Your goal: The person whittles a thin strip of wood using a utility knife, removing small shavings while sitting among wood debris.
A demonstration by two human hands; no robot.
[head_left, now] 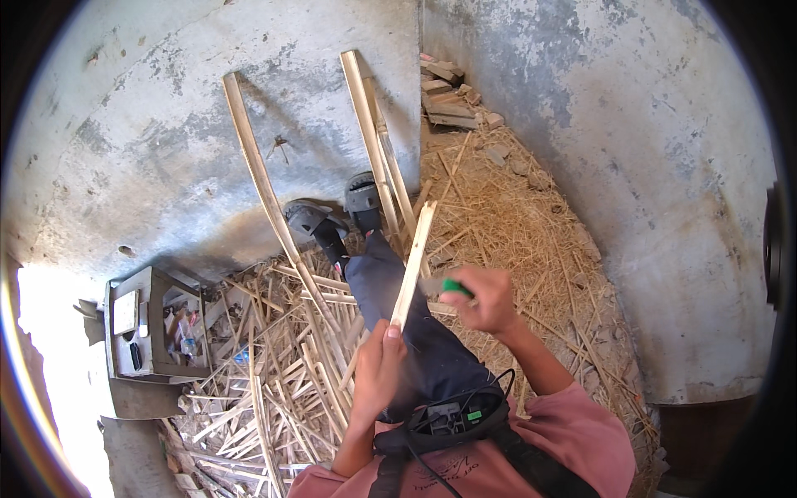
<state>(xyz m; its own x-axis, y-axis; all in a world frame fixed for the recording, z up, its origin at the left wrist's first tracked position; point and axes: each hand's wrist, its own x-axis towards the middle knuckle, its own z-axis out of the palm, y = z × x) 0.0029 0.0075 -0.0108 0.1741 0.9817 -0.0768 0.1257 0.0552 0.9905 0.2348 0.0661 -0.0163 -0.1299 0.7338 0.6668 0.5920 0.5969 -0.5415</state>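
In my left hand (378, 369) is the lower end of a pale bamboo strip (414, 261), fingers closed round it. The strip slants up and away over my outstretched legs, and its far end looks split. My right hand (488, 300) grips a green-handled knife (456, 287). Its blade points left toward the strip's right side and is smeared by motion, so I cannot tell whether it touches. Both forearms come up from the lower edge, the left nearly upright and the right slanting inward.
Long bamboo strips (249, 141) lean on the grey wall (183, 108) ahead. Left of my legs lies a heap of split sticks (282, 407); shavings (506, 224) cover the floor at right. An open box (154, 332) stands at far left, wood blocks (451, 104) in the corner.
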